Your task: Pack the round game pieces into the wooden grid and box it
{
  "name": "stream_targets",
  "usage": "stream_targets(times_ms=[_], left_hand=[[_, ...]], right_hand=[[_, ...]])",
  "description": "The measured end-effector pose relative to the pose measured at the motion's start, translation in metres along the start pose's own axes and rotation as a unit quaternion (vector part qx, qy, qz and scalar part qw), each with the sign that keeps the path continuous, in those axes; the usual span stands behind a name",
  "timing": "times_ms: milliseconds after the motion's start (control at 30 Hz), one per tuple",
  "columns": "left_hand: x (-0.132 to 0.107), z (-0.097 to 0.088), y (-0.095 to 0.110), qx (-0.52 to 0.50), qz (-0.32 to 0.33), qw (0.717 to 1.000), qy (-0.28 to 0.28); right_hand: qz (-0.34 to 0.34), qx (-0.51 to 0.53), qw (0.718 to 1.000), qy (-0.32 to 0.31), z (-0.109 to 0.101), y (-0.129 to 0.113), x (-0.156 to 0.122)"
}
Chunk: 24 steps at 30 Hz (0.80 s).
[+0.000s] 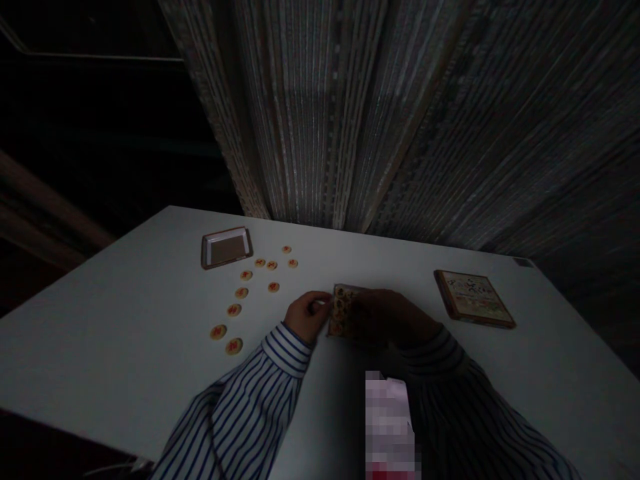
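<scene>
A small tray [334, 327] packed with round xiangqi pieces [341, 303] lies on the table in front of me. My left hand [306, 317] pinches its left edge, thumb and forefinger curled into a loop. Over the tray's right part is my right hand [395, 315], in deep shadow; its fingers are too dark to make out, and it hides the pieces beneath. Left of the tray, several loose xiangqi pieces with red characters [234, 310] are spread on the table, most along a curved line.
A shallow open box part [227, 249] rests at the back left of the white table [135, 320]. On the right lies a flat box [473, 297] with a printed cover. A phone-like object [400, 393], partly pixelated, is near the front. Striped curtains [310, 133] hang behind the table.
</scene>
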State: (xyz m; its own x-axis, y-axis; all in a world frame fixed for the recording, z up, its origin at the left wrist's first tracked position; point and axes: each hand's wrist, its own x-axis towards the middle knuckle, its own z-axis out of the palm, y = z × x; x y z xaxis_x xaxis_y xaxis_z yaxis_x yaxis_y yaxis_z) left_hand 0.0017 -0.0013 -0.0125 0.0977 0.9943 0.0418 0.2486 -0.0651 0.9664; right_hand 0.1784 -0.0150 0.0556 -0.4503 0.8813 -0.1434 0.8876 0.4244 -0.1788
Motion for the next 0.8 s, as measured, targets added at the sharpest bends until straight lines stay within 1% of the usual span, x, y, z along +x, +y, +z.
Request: stream_targets(times_ms=[167, 300, 800], left_hand=[[-0.0008, 0.0008, -0.0045, 0.005, 0.015, 1.000, -0.003], [-0.0011, 0.0002, -0.0056, 0.018, 0.014, 1.000, -0.015], [-0.0023, 0.0003, -0.0055, 0.044, 0.022, 0.998, -0.029]], right_hand=[[-0.003, -0.027, 1.000, -0.003, 0.0019, 0.0013, 0.0006], [-0.008, -0.046, 0.999, -0.007, 0.0012, 0.0013, 0.0002], [-0.016, -0.055, 0.998, -0.021, 0.0027, 0.0025, 0.0018]])
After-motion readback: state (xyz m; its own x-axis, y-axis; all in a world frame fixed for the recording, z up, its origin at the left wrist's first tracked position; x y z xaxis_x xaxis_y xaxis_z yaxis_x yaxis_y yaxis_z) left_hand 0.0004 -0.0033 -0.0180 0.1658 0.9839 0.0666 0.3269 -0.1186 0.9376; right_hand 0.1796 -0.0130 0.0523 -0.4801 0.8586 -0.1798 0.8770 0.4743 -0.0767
